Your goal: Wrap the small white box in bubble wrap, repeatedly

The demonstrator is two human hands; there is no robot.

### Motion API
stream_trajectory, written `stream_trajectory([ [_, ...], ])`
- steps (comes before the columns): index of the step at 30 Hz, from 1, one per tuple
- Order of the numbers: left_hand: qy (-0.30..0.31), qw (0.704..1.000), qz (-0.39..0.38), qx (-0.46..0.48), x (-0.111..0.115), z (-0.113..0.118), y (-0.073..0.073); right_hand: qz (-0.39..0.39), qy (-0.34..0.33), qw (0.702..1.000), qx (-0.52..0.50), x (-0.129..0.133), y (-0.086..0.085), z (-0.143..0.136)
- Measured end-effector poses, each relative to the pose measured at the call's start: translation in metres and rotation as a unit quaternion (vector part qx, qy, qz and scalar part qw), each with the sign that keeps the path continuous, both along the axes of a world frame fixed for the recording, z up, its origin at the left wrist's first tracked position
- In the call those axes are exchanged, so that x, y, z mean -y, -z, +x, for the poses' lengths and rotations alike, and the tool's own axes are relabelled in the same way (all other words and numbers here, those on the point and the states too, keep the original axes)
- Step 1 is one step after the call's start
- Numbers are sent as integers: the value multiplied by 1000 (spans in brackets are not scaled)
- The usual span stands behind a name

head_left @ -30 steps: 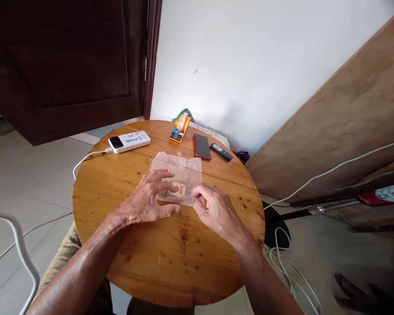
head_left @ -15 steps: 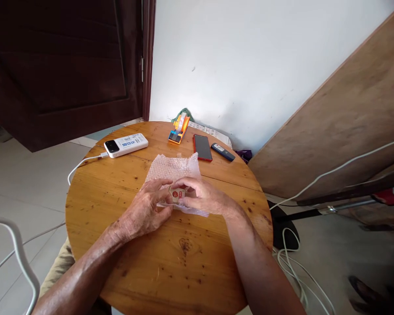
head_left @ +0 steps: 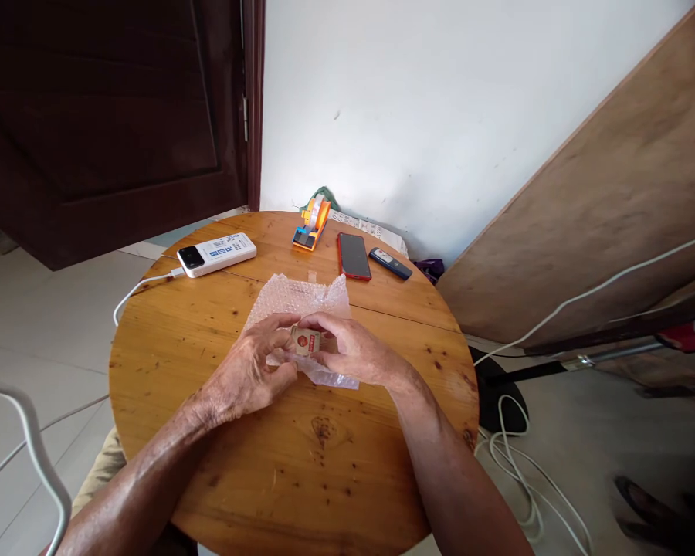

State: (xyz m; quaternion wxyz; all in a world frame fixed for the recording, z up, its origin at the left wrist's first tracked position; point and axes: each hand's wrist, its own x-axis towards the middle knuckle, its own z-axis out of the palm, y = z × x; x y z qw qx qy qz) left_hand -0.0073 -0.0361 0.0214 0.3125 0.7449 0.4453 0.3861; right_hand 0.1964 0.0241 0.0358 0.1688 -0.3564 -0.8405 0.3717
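A small beige box (head_left: 306, 340) with red printing is held between my two hands, above a sheet of bubble wrap (head_left: 289, 295) on the wooden table. My left hand (head_left: 260, 359) curls round its left side, thumb low and fingers at the top edge. From the other side my right hand (head_left: 353, 347) grips it, with the index finger over the top and the thumb near the lower right corner. Part of the box is covered by fingers. The near edge of the bubble wrap stands up slightly beneath the box.
On the round table (head_left: 255, 455) lie a white power bank (head_left: 223, 253) with a cable, an orange tape dispenser (head_left: 313, 222), a red-edged phone (head_left: 354, 256) and a dark blue handheld device (head_left: 390, 263). Behind rises a white wall (head_left: 428, 100); a dark door (head_left: 121, 116) stands left.
The box has tipped slightly, so more of its printed face shows. Both hands stay around it with small finger shifts. The whole view has moved a little.
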Motion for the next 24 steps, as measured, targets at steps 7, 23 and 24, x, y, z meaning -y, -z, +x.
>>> stream_trajectory([
  [7,-81,996,-13,19,-9,3,12,-110,30,992,-56,-1,-14,20],
  [23,-116,985,-112,61,-23,11,23,-40,146,988,-41,-5,3,6],
  [24,-114,985,-115,61,-23,11,23,-41,146,988,-37,-5,3,6],
])
